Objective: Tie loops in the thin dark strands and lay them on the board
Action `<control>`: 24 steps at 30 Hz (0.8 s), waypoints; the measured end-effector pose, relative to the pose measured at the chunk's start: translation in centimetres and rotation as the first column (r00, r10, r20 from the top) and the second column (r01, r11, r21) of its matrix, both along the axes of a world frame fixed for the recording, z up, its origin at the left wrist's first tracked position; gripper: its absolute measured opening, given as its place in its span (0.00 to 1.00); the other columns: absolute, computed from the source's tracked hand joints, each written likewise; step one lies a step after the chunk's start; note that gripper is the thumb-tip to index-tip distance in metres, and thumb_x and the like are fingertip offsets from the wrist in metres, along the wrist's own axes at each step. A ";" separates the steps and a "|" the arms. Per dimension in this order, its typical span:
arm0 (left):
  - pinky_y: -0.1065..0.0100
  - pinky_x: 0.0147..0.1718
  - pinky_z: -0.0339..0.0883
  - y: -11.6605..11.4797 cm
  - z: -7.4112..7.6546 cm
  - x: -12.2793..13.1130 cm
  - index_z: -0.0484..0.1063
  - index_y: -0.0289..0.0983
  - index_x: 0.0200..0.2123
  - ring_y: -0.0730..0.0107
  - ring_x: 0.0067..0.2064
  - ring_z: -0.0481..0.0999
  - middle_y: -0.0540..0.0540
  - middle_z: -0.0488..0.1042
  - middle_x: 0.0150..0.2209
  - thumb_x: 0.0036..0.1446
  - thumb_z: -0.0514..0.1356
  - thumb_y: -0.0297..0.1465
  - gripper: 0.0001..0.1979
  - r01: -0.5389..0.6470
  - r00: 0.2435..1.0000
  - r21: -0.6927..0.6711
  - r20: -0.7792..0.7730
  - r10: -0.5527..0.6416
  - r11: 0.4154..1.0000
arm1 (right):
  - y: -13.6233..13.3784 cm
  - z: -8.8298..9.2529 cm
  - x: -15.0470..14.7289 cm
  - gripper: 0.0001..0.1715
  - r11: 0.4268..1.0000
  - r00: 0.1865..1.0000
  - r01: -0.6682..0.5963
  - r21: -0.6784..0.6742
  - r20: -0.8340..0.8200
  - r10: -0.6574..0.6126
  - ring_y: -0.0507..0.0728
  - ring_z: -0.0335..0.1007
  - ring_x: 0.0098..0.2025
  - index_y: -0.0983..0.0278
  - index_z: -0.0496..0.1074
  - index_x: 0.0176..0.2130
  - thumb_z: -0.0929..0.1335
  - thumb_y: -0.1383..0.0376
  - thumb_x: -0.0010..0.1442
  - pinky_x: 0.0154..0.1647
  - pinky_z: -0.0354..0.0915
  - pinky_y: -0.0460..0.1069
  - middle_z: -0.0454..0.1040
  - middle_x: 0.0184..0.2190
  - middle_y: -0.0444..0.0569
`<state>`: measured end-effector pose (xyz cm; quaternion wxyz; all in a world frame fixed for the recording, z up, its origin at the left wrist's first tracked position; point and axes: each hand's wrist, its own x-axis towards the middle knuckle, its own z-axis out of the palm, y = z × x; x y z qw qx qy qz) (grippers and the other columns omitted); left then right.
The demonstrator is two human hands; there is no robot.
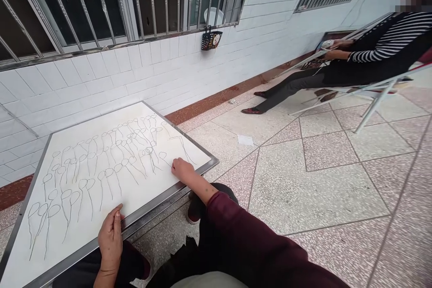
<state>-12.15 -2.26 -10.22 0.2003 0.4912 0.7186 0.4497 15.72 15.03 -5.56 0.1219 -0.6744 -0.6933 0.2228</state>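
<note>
At nine o'clock of the view the desk (148,189), a white top in a metal frame, carries rows of thin wire loops (101,166). They lie close together from its eight o'clock corner up to its one o'clock corner, and many tails cross each other. That crowding is the first hazard. Any loop dragged sideways instead of lifted would likely hook its neighbour and pull the row out of line.

At six o'clock of the desk the left hand (110,234) rests across the near rim with its thumb on the white top. Its grip is slack and closes on nothing that shows. Weight leaned there could jog the frame and make the light wires slide.

Toward four o'clock the right hand (182,170) sits knuckles-up on the top, just beside the last loops. Its fingers are curled under, so whether the grip pinches a wire cannot be told. Its dark red sleeve (236,225) hangs near the rim, and a sweep of it might brush the end loops onto the tiled floor (320,180), where they would be hard to spot.

At two o'clock a seated person (371,54) is well apart from the desk.
</note>
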 end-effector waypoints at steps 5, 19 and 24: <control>0.61 0.39 0.71 -0.1 2.3 1.9 0.73 0.36 0.50 0.56 0.43 0.77 0.41 0.78 0.40 0.55 0.58 0.50 0.28 -0.044 0.953 -0.008 0.300 0.045 0.999 | -2.4 1.1 0.0 0.03 0.997 0.963 -0.071 0.003 -0.259 0.070 0.53 0.67 0.34 0.66 0.69 0.35 0.65 0.69 0.61 0.34 0.60 0.46 0.70 0.34 0.50; 0.77 0.39 0.71 5.4 10.2 11.3 0.71 0.38 0.51 0.75 0.43 0.76 0.41 0.73 0.53 0.54 0.65 0.24 0.20 0.133 0.227 0.168 0.954 -0.195 0.977 | -10.9 2.4 -2.6 0.17 0.761 -0.194 -0.629 -0.158 -0.916 -0.351 0.41 0.41 0.20 0.67 0.64 0.31 0.75 0.63 0.54 0.16 0.37 0.37 0.63 0.29 0.42; 0.76 0.30 0.71 4.8 9.9 11.8 0.72 0.37 0.49 0.76 0.35 0.76 0.41 0.75 0.49 0.53 0.66 0.22 0.19 0.032 0.187 0.157 0.969 -0.160 0.987 | -11.6 1.9 -3.2 0.15 0.743 -0.237 -0.644 -0.185 -0.875 -0.423 0.41 0.43 0.21 0.67 0.69 0.36 0.75 0.64 0.54 0.16 0.38 0.37 0.62 0.29 0.41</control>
